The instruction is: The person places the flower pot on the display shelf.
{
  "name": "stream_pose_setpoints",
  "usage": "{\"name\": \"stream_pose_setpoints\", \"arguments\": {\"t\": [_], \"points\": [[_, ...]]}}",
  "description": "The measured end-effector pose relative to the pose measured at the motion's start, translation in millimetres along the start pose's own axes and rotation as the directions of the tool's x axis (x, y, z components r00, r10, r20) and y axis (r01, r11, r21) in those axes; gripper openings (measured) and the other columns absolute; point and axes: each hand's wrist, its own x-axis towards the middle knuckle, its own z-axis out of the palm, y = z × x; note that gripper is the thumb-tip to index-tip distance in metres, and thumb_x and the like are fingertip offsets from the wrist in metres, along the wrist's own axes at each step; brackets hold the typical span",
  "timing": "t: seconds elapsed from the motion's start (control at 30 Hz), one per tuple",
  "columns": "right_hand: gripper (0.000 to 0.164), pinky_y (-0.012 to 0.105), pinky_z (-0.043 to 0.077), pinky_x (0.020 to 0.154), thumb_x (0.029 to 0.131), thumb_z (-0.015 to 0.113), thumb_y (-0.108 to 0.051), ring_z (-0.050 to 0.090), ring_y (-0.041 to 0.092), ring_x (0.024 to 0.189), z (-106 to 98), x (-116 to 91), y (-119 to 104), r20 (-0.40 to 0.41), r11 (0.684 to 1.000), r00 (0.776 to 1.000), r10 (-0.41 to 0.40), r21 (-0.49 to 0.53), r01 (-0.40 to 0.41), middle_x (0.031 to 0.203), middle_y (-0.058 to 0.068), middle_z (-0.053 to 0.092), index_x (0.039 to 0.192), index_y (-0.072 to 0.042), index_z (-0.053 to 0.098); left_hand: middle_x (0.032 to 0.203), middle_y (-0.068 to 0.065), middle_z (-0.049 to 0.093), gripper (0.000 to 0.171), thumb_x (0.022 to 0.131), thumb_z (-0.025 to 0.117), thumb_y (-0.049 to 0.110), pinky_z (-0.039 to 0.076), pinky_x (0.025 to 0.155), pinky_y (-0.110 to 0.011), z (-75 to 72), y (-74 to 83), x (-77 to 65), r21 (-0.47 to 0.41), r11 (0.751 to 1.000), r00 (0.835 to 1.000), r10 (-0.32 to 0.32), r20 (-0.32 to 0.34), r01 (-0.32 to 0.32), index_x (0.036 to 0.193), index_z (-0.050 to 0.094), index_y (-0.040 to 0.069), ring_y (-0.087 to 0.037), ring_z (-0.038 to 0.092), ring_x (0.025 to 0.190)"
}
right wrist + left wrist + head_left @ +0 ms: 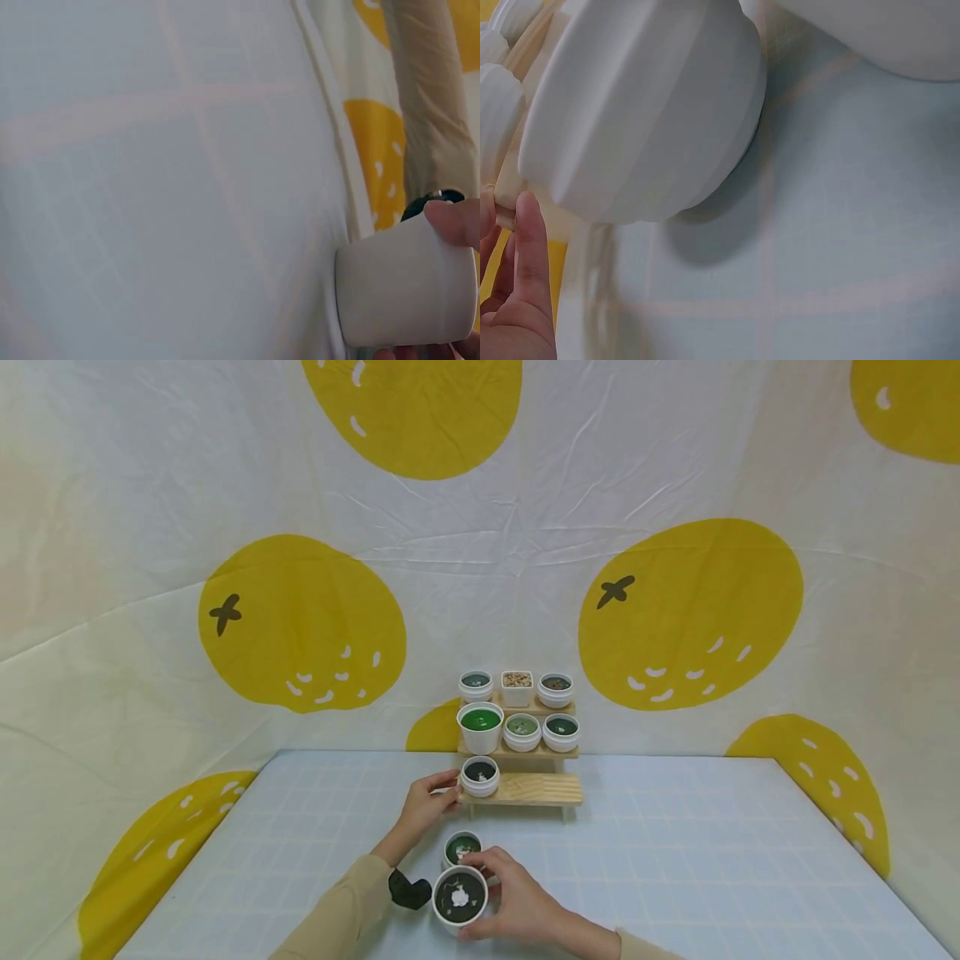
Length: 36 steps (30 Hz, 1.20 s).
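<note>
My left hand is at the left end of a stepped wooden stand. In the left wrist view its fingertips pinch the end of the lowest board. Right beside those fingers, a ribbed white pot with a dark filling stands on that board. My right hand holds a smooth white cup with a blackish filling and a white shape on top, thumb and fingers round its sides. Just behind the cup, partly hidden, a ribbed pot with a dark green filling sits on the table.
Higher on the stand are a cup with bright green filling, a square pot of brownish bits and several round pots. A dark lobed thing is by the left sleeve, its kind unclear. A fruit-print cloth hangs behind the pale checked table.
</note>
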Motion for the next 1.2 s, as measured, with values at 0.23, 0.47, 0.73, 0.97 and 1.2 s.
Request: {"name": "stream_pose_setpoints", "arguments": {"t": [0.23, 0.47, 0.73, 0.97, 1.2], "points": [[0.069, 0.02, 0.055, 0.084, 0.068, 0.087, -0.021, 0.053, 0.004, 0.1, -2, -2, 0, -0.008, 0.997, 0.999, -0.036, -0.065, 0.035, 0.114, 0.006, 0.053, 0.127, -0.005, 0.054, 0.116, -0.024, 0.063, 0.037, 0.09, 0.062, 0.004, 0.061, 0.075, -0.035, 1.8, 0.8, -0.6, 0.011, 1.0, 1.0, -0.005, -0.006, 0.005, 0.126, 0.059, -0.006, -0.01, 0.064, 0.072], [0.068, 0.021, 0.055, 0.085, 0.069, 0.087, -0.023, 0.053, 0.007, 0.104, -6, -4, 0, -0.012, 0.997, 1.0, -0.027, -0.074, 0.026, 0.118, 0.005, 0.055, 0.128, -0.009, 0.054, 0.115, -0.026, 0.062, 0.037, 0.09, 0.062, 0.002, 0.061, 0.074, -0.036, 3.0, 0.7, 0.8, -0.002, 1.0, 1.0, 0.008, -0.001, -0.008, 0.126, 0.058, -0.008, -0.011, 0.064, 0.071], [0.068, 0.022, 0.055, 0.086, 0.069, 0.086, -0.024, 0.055, 0.008, 0.105, -13, -8, 0, -0.042, 0.993, 0.998, -0.055, -0.11, 0.05, 0.12, 0.007, 0.056, 0.127, -0.011, 0.054, 0.116, -0.027, 0.062, 0.036, 0.09, 0.061, 0.001, 0.06, 0.079, -0.042, 2.4, 11.3, -4.7, 0.002, 1.0, 1.0, -0.013, 0.002, 0.013, 0.125, 0.058, -0.009, -0.015, 0.065, 0.073], [0.069, 0.022, 0.055, 0.085, 0.069, 0.086, -0.025, 0.054, 0.01, 0.106, -24, -10, 2, -0.085, 0.992, 0.996, -0.034, -0.125, 0.023, 0.121, 0.006, 0.056, 0.128, -0.009, 0.054, 0.116, -0.025, 0.062, 0.036, 0.09, 0.062, 0.002, 0.061, 0.075, -0.037, 3.0, 2.2, -1.9, 0.004, 1.0, 1.0, -0.004, -0.021, 0.004, 0.125, 0.059, -0.007, -0.016, 0.065, 0.073], [0.067, 0.023, 0.055, 0.086, 0.068, 0.086, -0.024, 0.053, 0.005, 0.105, -36, -14, 6, -0.132, 0.99, 0.991, -0.021, -0.142, 0.002, 0.119, 0.007, 0.057, 0.126, -0.011, 0.055, 0.116, -0.026, 0.061, 0.037, 0.091, 0.061, 0.002, 0.061, 0.074, -0.037, 2.1, 3.2, -3.9, -0.006, 1.0, 1.0, -0.002, -0.019, 0.002, 0.126, 0.057, -0.009, -0.02, 0.066, 0.075]]}}
